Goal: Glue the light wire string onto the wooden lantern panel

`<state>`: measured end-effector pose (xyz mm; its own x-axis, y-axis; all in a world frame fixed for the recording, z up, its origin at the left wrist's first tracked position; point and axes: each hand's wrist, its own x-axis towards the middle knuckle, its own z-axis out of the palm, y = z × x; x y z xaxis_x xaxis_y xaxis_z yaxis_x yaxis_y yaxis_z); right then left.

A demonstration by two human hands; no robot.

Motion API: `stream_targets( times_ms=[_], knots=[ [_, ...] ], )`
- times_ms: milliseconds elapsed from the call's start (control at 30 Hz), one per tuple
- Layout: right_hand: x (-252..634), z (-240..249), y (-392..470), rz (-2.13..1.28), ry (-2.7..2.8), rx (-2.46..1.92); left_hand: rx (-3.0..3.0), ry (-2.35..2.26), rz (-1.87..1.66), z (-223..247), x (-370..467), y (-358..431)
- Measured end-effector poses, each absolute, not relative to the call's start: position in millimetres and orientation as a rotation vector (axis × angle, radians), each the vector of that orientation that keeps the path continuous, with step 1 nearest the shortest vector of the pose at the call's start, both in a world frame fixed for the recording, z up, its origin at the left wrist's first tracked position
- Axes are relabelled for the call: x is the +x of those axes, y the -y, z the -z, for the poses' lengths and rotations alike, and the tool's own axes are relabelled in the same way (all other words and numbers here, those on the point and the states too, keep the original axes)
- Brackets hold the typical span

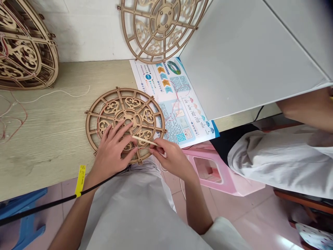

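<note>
A round openwork frame of brown, wood-like material with scroll patterns [117, 91] lies flat on the table at its front edge. Over its lower left part my left hand [111, 147] rests with fingers spread, the fingertips near the central ring and the thumb near the lower rim. My right hand [170, 156] pinches a thin pale stick [143, 140], whose far end points left toward my left index finger. A fine red and white wire [97, 121] runs along the frame's left inner ring. More thin wire passes near my right fingertips; its exact path there is hard to see.
Similar frames [39, 45] are stacked at the back left, and another frame [163, 21] leans at the back. A printed sheet [192, 133] lies under loose wires. A grey panel [249, 52] stands right, beside another person's arm [309, 107]. A pink stool [234, 180] sits below.
</note>
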<state>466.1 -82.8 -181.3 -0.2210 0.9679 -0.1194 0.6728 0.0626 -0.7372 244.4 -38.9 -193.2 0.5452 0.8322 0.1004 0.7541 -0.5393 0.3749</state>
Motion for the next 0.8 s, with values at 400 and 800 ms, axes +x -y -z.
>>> stream_targets(
  times_ms=[400,800],
  knots=[
    [463,180,95,-0.768,1.891,-1.565,2.47,-1.285,-0.425,189,244,41],
    [486,196,104,-0.768,1.471,-1.909,2.562,-1.701,-0.622,208,224,79]
  ],
)
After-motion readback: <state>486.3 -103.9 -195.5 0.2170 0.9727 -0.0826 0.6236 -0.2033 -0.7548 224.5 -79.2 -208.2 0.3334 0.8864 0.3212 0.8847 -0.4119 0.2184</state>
